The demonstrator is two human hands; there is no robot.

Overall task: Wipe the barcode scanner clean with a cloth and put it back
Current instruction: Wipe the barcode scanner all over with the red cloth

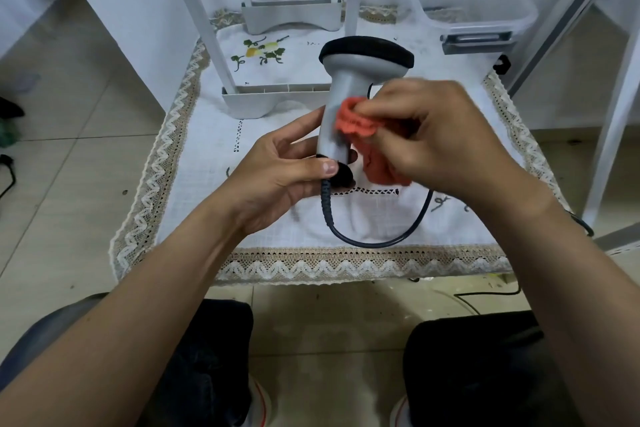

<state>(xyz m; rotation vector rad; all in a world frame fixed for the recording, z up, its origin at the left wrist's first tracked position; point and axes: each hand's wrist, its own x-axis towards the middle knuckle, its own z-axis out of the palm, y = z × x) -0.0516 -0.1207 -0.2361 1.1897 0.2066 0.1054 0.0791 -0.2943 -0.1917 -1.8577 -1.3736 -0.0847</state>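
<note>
A grey barcode scanner (349, 80) with a black head is held upright above the small table. My left hand (277, 170) grips the lower end of its handle, thumb near the black base. My right hand (440, 135) holds a bunched orange cloth (353, 118) pressed against the right side of the handle. A dark cable (381, 239) runs from the scanner's base and loops over the tablecloth, passing under my right hand.
The table wears a white embroidered cloth with a lace border (311, 267). A white rack (273, 97) stands at the back left, a clear plastic box (478, 7) at the back right. My knees and shoes are below the table's front edge.
</note>
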